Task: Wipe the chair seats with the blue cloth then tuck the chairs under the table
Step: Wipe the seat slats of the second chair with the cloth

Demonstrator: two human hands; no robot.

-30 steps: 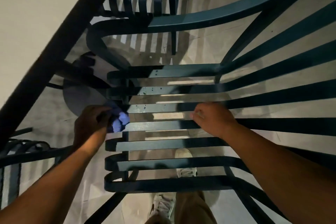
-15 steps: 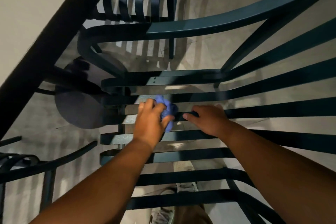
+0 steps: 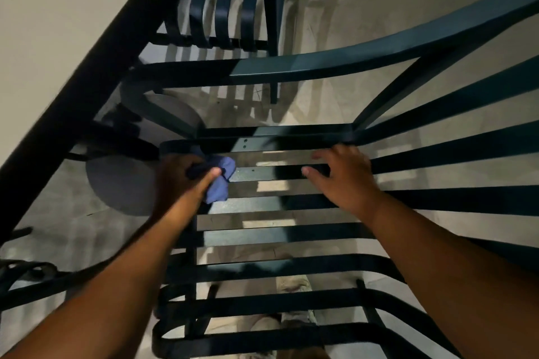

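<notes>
Pale floor, round base, shoes below

The pale floor (image 3: 364, 9) carries striped slat shadows; a grey round base (image 3: 116, 183) rests on it at nine o'clock, and light shoes (image 3: 291, 283) show through the slats at six o'clock.

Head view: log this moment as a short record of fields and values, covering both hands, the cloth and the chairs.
left hand: left hand grips the blue cloth, pressing it on a slat near the seat's left edge
right hand: right hand rests on the slats with fingers spread, holding nothing
chair being wiped: dark green slatted chair seat, directly below the camera
second chair: second chair with a slatted back, farther off
table: dark table edge runs diagonally at left
floor: pale floor with slat shadows
</notes>
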